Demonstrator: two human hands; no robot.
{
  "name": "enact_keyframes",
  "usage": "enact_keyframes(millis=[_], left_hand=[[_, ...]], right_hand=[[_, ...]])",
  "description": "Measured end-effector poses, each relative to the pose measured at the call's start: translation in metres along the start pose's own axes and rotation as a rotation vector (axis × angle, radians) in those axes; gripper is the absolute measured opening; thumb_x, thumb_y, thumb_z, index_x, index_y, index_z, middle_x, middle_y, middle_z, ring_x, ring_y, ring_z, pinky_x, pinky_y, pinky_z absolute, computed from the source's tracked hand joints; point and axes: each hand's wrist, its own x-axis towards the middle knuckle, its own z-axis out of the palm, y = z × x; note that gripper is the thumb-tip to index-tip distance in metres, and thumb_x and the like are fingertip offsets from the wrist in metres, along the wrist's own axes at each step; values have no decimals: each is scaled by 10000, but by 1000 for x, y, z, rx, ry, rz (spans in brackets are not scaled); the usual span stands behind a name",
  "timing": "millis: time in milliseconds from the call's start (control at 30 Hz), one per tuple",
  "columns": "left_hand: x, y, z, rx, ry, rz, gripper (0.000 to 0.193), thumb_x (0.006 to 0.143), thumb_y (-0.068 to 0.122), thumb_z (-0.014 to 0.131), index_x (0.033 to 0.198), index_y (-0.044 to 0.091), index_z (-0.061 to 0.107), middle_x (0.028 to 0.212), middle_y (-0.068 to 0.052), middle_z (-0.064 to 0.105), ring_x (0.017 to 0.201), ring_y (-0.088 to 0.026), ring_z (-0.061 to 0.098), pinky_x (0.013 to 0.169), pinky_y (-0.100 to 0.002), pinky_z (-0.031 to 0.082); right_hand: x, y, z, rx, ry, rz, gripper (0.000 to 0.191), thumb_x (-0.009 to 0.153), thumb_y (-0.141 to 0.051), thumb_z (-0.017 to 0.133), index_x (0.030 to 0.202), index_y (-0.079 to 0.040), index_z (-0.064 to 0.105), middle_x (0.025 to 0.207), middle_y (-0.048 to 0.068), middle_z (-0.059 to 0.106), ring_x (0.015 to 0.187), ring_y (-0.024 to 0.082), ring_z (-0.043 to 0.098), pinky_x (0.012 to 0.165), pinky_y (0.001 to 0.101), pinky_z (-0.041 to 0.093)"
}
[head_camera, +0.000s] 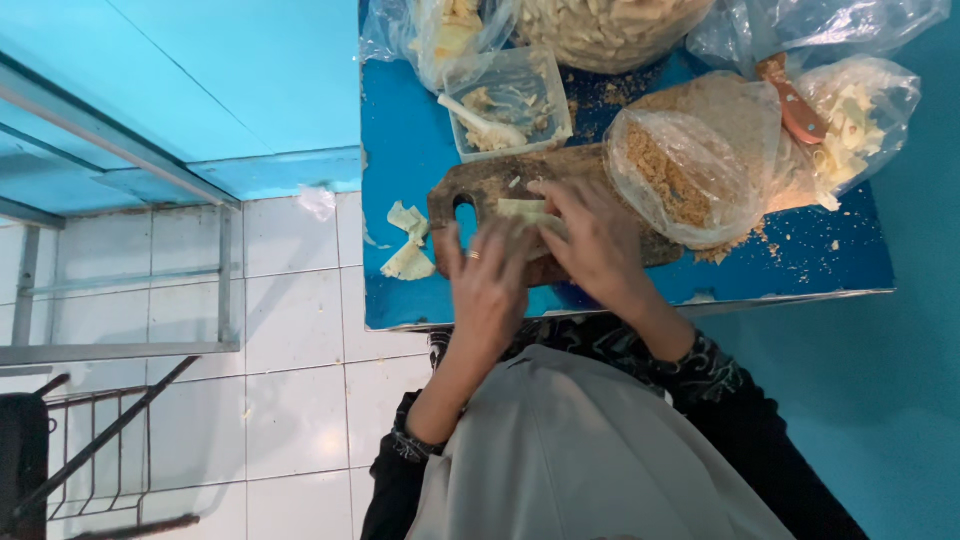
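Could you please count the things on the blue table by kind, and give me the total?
Wooden cutting board: 1
Clear plastic container: 1
Clear plastic bags: 4 in view, among them the crumb bag
Brown-handled knife: 1
Pale wrapper pieces beside the board: 2, roughly
Total: 9
The left hand and right hand press a pale wrapper on the board.

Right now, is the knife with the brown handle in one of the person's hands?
No: the knife lies among the plastic bags, while the left hand and right hand press a pale sheet on the wooden board.

Both hands (545, 265) blur, hiding most of the pale piece (522, 210) beneath.
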Motion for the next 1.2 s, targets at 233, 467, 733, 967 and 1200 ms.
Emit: enact_keyframes(millis=[233, 467, 733, 967, 1200], left_hand=[[-17, -12, 21, -71, -47, -40, 362, 902, 22, 688, 1263, -1, 659, 1293, -114, 629, 1284, -281, 586, 1211, -609, 308], [-20, -13, 14, -63, -66, -31, 392, 842, 22, 677, 1233, -5, 661, 1281, -128, 618, 1283, -292, 575, 1203, -651, 261], [-19, -15, 13, -78, -55, -13, 420, 834, 22, 675, 1252, -7, 658, 1299, -139, 608, 1297, -305, 568, 1201, -653, 256], [-19, -16, 18, -97, -4, -26, 361, 873, 11, 697, 1230, -19, 659, 1255, -132, 618, 1256, -300, 594, 1181, -627, 330], [-22, -18, 21, -49, -9, -2, 341, 867, 20, 700, 1202, -34, 670, 1224, -144, 616, 1223, -310, 599, 1168, -611, 363]], right_hand=[[56, 68, -6, -420, -102, -257, 565, 925, 66, 611, 1457, -118, 659, 1188, 170, 515, 1066, 362, 526, 753, 452, 479], [119, 120, 54, -816, -102, -387, 398, 889, -113, 694, 1283, -91, 742, 1169, 229, 462, 1090, 394, 412, 773, 514, 416], [132, 120, 38, -342, -214, -271, 317, 819, 73, 696, 1008, -163, 791, 1114, 120, 441, 1118, 338, 445, 922, 475, 403], [80, 80, 3, 125, -459, -345, 421, 775, 149, 549, 1009, -134, 754, 1080, 153, 445, 1035, 323, 471, 832, 437, 413], [23, 42, 7, -268, -224, -544, 409, 855, -213, 730, 1250, -118, 685, 1265, 160, 508, 1111, 346, 494, 906, 493, 402]])
